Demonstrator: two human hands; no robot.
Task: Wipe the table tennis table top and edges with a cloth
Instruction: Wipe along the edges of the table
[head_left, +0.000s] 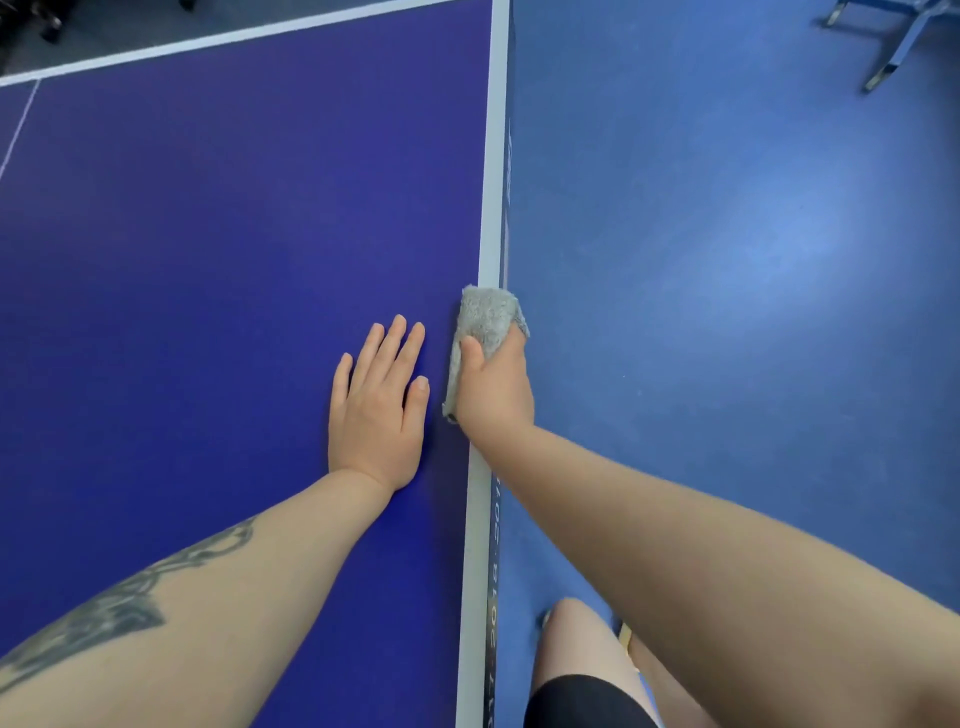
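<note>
R hand (493, 387) fingers curled round grey cloth (485, 317) on table (208, 234) edge, L hand (376, 410) flat, fingers straight

right hand (493, 387) fingers: hidden under cloth (485, 322) | edge print (493, 571): unreadable

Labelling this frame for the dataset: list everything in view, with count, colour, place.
table tennis table: 1, dark blue top with white lines, fills left
table edge: 1, white stripe, dark side face with print, centre
cloth: 1, grey, folded over the edge
floor: blue, right
metal frame legs: silver-blue, top right
left hand: flat on the top, forearm tattooed
right hand: grips cloth at the edge
knee: bottom, black shorts
</note>
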